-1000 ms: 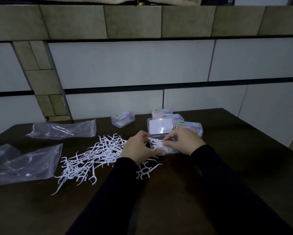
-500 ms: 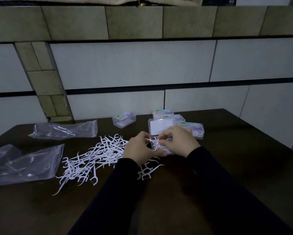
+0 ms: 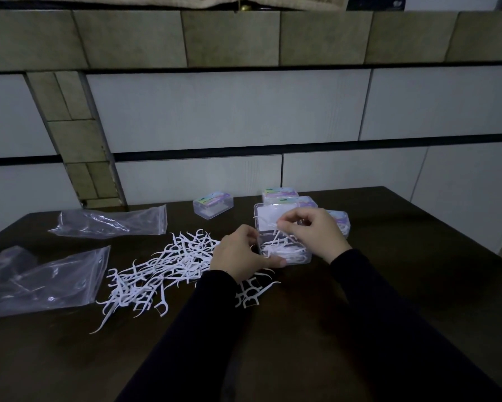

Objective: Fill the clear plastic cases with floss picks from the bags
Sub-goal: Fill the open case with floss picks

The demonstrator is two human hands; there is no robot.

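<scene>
My left hand [image 3: 241, 256] curls around the near left side of the open clear case [image 3: 284, 252] in the middle of the frame, with my thumb along its front edge. My right hand [image 3: 313, 232] hovers over the case, fingers bent, pinching a floss pick [image 3: 277, 227]. More picks lie inside. A loose pile of floss picks [image 3: 160, 271] sits left on the table [image 3: 389, 285], beside two bags [image 3: 41, 280].

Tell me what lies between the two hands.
In the head view, the open clear case, partly filled with floss picks, sits between the left hand and the right hand.
</scene>
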